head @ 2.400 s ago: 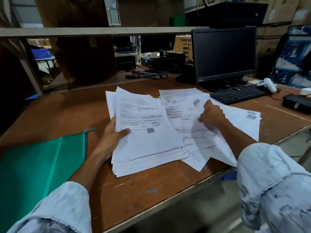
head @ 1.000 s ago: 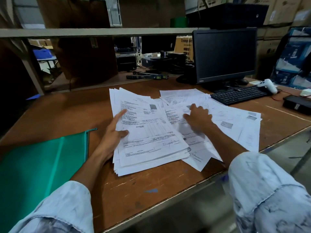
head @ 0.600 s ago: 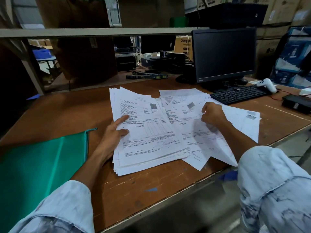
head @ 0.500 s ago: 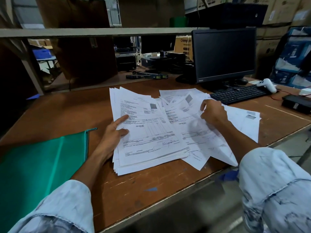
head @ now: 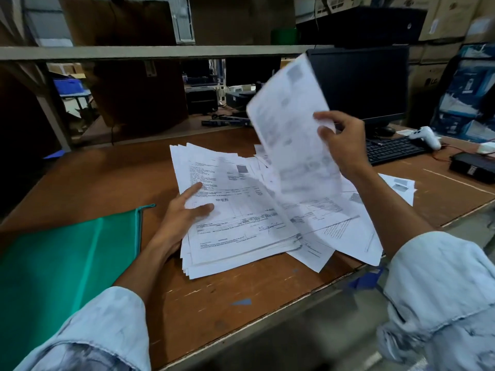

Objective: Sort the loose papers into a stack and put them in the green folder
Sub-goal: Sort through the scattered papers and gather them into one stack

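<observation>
One sheet [head: 292, 135], print blurred, is pinched near-upright by right hand [head: 342, 140] above desk [head: 107, 178]; stack [head: 241, 210], long axis pointing away, is pressed by flat-fingered left hand [head: 184, 212]; green folder [head: 67, 258] lies leftward; carton [head: 431, 81] is marked "LG".

Dim warehouse light, dark shelves behind, raised sheet [head: 292, 129] motion-blurred, wide-angle edges bowed
</observation>
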Demonstrator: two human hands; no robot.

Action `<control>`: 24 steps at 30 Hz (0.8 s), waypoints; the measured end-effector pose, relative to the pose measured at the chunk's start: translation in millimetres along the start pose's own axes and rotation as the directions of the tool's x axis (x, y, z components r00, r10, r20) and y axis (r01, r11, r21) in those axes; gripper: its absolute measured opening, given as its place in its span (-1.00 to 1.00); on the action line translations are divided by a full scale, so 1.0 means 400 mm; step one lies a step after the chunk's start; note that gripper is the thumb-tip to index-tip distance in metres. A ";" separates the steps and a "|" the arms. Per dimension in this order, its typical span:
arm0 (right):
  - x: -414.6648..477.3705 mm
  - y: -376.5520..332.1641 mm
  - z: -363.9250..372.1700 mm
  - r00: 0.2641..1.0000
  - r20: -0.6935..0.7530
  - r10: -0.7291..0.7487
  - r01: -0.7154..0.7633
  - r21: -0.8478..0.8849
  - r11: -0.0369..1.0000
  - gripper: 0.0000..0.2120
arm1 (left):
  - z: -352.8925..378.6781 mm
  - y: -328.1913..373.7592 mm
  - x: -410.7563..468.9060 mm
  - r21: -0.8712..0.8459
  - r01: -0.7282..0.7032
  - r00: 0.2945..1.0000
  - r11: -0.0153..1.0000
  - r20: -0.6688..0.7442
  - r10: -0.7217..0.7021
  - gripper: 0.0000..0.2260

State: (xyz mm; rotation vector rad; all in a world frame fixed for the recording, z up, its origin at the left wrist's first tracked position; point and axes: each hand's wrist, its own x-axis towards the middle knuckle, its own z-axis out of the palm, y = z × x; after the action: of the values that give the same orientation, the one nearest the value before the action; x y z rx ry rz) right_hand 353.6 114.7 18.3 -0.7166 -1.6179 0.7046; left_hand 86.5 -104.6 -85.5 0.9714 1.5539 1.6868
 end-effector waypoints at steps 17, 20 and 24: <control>-0.219 0.071 0.262 0.950 0.224 0.219 -0.181 -0.180 0.967 -0.80 | 0.018 0.020 -0.024 -0.254 0.063 0.998 0.965 0.008 -0.063 -0.66; -0.232 0.087 0.298 0.940 0.220 0.260 -0.199 -0.265 0.944 -0.80 | 0.011 0.012 -0.016 -0.122 0.037 0.999 0.992 0.025 -0.035 -0.71; -0.230 0.088 0.284 0.922 0.283 0.263 -0.182 -0.282 0.942 -0.81 | 0.001 -0.008 -0.005 0.009 0.015 1.000 1.000 0.013 -0.015 -0.60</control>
State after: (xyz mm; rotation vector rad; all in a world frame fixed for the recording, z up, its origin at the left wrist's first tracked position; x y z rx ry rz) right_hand 257.1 58.6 -82.3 -1.0271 -1.9638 0.8210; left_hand 87.8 -105.8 -89.0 0.9708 1.5579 1.6619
